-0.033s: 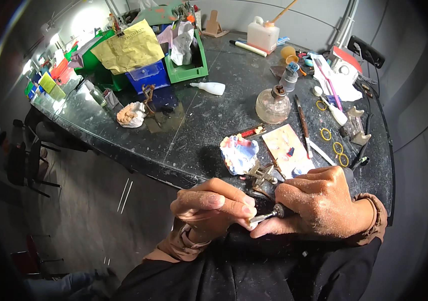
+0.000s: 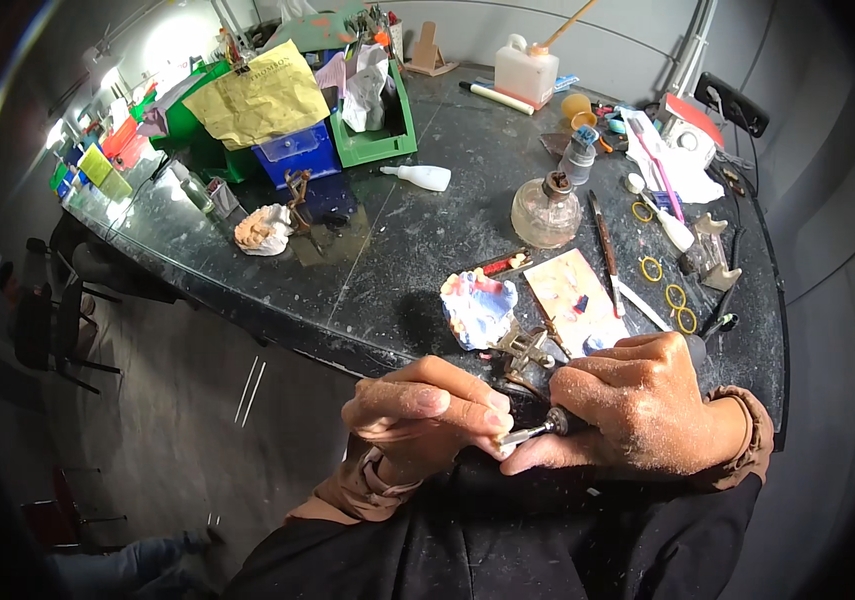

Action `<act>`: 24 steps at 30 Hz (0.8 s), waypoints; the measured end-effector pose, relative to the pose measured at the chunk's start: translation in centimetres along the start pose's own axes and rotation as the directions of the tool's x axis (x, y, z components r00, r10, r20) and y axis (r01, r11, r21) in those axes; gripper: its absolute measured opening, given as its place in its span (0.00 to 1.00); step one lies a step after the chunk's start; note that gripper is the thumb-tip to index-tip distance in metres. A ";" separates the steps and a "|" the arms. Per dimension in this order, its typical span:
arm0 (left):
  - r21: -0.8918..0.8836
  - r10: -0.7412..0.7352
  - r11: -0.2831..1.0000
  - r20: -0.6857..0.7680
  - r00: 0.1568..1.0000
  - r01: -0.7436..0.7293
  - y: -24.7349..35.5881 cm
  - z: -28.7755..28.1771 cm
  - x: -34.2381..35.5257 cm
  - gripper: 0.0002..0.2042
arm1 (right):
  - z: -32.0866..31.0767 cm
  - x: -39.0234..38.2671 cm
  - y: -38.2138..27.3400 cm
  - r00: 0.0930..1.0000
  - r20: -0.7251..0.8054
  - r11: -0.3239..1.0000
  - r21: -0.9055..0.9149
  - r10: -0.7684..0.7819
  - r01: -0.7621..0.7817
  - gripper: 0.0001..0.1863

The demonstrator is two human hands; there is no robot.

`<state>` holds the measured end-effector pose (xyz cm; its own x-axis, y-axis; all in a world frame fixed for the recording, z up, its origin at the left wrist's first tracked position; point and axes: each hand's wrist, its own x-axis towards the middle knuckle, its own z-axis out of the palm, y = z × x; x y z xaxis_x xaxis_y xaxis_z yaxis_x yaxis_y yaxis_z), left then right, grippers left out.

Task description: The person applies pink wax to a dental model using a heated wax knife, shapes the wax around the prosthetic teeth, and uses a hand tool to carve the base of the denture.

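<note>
Close to the bench's front edge, my right hand is closed around a rotary handpiece, whose metal tip points left. My left hand pinches a small whitish piece, mostly hidden by the fingertips. The tip meets or nearly meets that piece; I cannot tell which. Pale dust coats both hands. Just beyond them stand a metal articulator and a blue-and-white dental model with pinkish patches.
On the bench are a glass burner, a stained pad, a brown-handled knife, several yellow rings and a squeeze bottle. Another dental model sits left, near green and blue bins.
Small white specks over the dark clothing in my lap lie differently. Both hands keep almost the same position and grip.
</note>
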<state>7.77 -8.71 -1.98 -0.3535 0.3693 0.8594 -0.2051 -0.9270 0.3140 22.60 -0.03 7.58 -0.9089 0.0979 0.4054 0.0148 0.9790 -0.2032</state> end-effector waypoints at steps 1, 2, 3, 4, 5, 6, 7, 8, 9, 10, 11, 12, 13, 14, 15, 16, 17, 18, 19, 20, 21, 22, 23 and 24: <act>0.018 0.019 1.000 -0.008 1.000 -0.019 0.0 0.0 -0.1 0.16 | -0.1 0.0 0.0 1.000 -0.005 1.000 0.002 0.000 0.000 0.26; 0.018 0.024 1.000 -0.004 1.000 -0.024 0.1 -0.1 -0.1 0.16 | -0.2 -0.1 -0.1 1.000 -0.008 1.000 -0.002 -0.003 0.003 0.26; -0.005 -0.011 1.000 0.010 1.000 0.011 0.2 -0.3 -0.2 0.16 | -0.3 0.0 -0.2 1.000 0.006 1.000 -0.013 -0.004 0.004 0.25; -0.014 -0.025 1.000 0.019 0.999 0.025 0.3 -0.3 -0.2 0.16 | -0.4 0.0 -0.3 1.000 0.021 1.000 -0.024 -0.004 0.005 0.25; -0.024 -0.039 0.999 0.028 0.999 0.040 0.4 -0.3 -0.2 0.16 | -0.5 0.0 -0.3 1.000 0.018 1.000 -0.027 -0.009 0.010 0.25; -0.020 -0.033 0.999 0.000 0.999 0.033 0.4 -0.1 -0.3 0.16 | -0.5 0.0 -0.3 1.000 0.018 1.000 -0.024 -0.006 0.006 0.25; 0.002 -0.021 1.000 -0.003 1.000 0.021 0.4 -0.1 -0.1 0.17 | -0.5 0.0 -0.3 1.000 0.018 1.000 -0.021 -0.003 0.003 0.25; 0.024 -0.008 1.000 -0.007 1.000 0.008 0.4 0.0 0.1 0.17 | -0.6 0.0 -0.4 1.000 0.015 1.000 -0.024 -0.008 0.008 0.25; 0.032 -0.003 0.999 -0.004 1.000 0.004 0.5 0.0 0.2 0.17 | -0.5 0.0 -0.4 1.000 0.011 0.999 -0.033 -0.006 0.007 0.25; 0.019 -0.007 1.000 -0.001 1.000 0.007 0.6 -0.1 0.2 0.18 | -0.5 0.1 -0.4 1.000 0.007 0.999 -0.041 -0.006 0.006 0.26; 0.016 -0.007 1.000 0.001 1.000 0.007 0.8 -0.1 0.2 0.18 | -0.5 0.1 -0.4 1.000 0.002 0.999 -0.049 -0.006 0.006 0.26; 0.003 -0.009 1.000 0.004 1.000 0.009 0.7 -0.1 0.2 0.18 | -0.5 0.1 -0.4 1.000 0.002 0.999 -0.052 -0.005 0.005 0.26; 0.004 -0.020 1.000 0.010 1.000 0.020 0.7 -0.2 0.2 0.19 | -0.6 0.0 -0.4 1.000 0.019 0.999 -0.043 -0.001 0.002 0.26; 0.002 -0.024 1.000 0.015 1.000 0.024 0.6 -0.2 0.2 0.19 | -0.7 0.0 -0.4 0.999 0.035 0.999 -0.033 0.003 -0.002 0.26; 0.003 -0.028 1.000 0.019 0.999 0.028 0.6 -0.2 0.2 0.20 | -0.7 -0.1 -0.5 0.999 0.034 0.999 -0.036 0.003 -0.002 0.26; 0.004 -0.025 1.000 0.035 0.999 0.024 0.6 -0.2 0.2 0.20 | -0.6 -0.2 -0.5 1.000 0.026 0.999 -0.043 0.003 -0.002 0.26; 0.002 -0.023 1.000 0.045 0.999 0.023 0.6 -0.2 0.2 0.21 | -0.6 -0.3 -0.5 1.000 0.019 0.999 -0.049 0.005 -0.004 0.26; 0.006 -0.024 1.000 0.055 0.998 0.023 0.6 -0.2 0.1 0.21 | -0.7 -0.3 -0.5 1.000 0.014 0.999 -0.048 0.006 -0.005 0.26; 0.008 -0.041 0.999 0.032 0.999 0.041 0.7 -0.1 -0.2 0.22 | -0.7 -0.3 -0.5 1.000 0.016 0.999 -0.044 0.004 -0.003 0.26; 0.010 -0.052 0.999 0.022 0.998 0.052 0.8 0.1 -0.2 0.23 | -0.8 -0.3 -0.5 1.000 0.018 0.999 -0.040 0.003 -0.002 0.25; 0.007 -0.064 0.998 0.011 0.998 0.064 0.6 0.1 -0.2 0.23 | -0.8 -0.4 -0.5 1.000 0.016 0.999 -0.040 0.009 -0.008 0.25; 0.040 -0.043 0.998 -0.024 0.999 0.044 0.5 0.5 -0.1 0.24 | -0.8 -0.5 -0.4 0.999 0.034 0.999 -0.049 0.019 -0.017 0.25; 0.055 -0.033 0.998 -0.041 0.999 0.035 0.2 0.6 -0.1 0.25 | -0.8 -0.6 -0.3 0.998 0.054 0.998 -0.057 0.029 -0.026 0.24; 0.074 -0.020 0.997 -0.055 0.998 0.024 0.1 0.7 -0.1 0.25 | -0.8 -0.6 -0.3 0.998 0.050 0.998 -0.058 0.028 -0.026 0.24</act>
<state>8.39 -8.88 -1.73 -0.3990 0.3907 0.8296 -0.1451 -0.9202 0.3636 23.44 -0.21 8.09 -0.9277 0.1167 0.3546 0.0621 0.9849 -0.1617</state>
